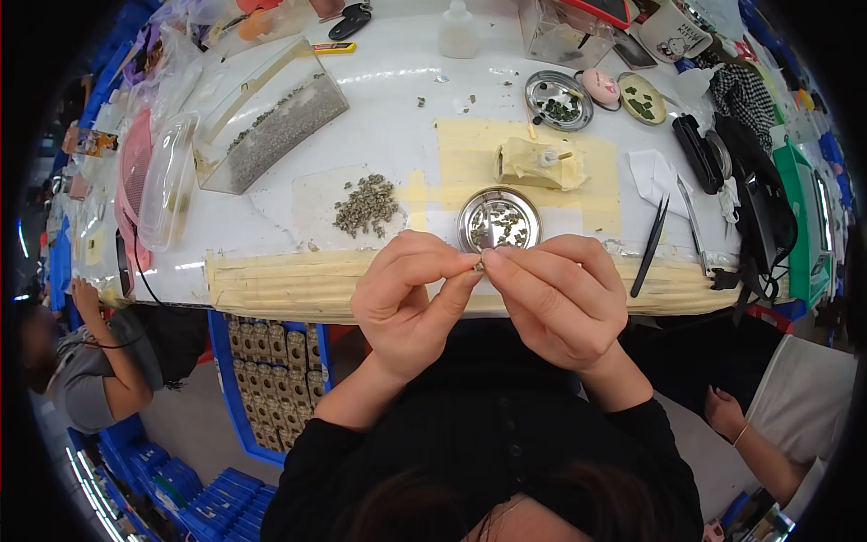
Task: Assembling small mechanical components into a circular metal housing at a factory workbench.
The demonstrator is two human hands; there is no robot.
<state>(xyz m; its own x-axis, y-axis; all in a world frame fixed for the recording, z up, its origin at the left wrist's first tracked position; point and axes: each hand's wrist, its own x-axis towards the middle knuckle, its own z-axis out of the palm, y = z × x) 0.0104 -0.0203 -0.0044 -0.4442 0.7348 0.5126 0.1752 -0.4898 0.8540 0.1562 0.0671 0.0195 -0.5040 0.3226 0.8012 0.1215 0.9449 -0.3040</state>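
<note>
My left hand (pixel 406 307) and my right hand (pixel 562 303) meet over the table's front edge, fingertips pinched together. Between them is a tiny greyish metal-looking part (pixel 479 266), mostly covered by the fingers, so its exact kind is unclear. Just beyond the fingertips stands a round silver dish (pixel 462 215) with several small greenish-grey pieces in it. A loose pile of similar small grey parts (pixel 368 206) lies farther left on a clear sheet. Behind the dish is a tape-covered block (pixel 533 164) with a short white peg on top.
Black tweezers (pixel 652 244) and a silver tool (pixel 694 226) lie at right beside a white cloth (pixel 652 174). A clear box of grey granules (pixel 271 144) stands at left. Farther back are small dishes of green pieces (pixel 578 117). A blue crate (pixel 219 361) sits below. Other people are at both sides.
</note>
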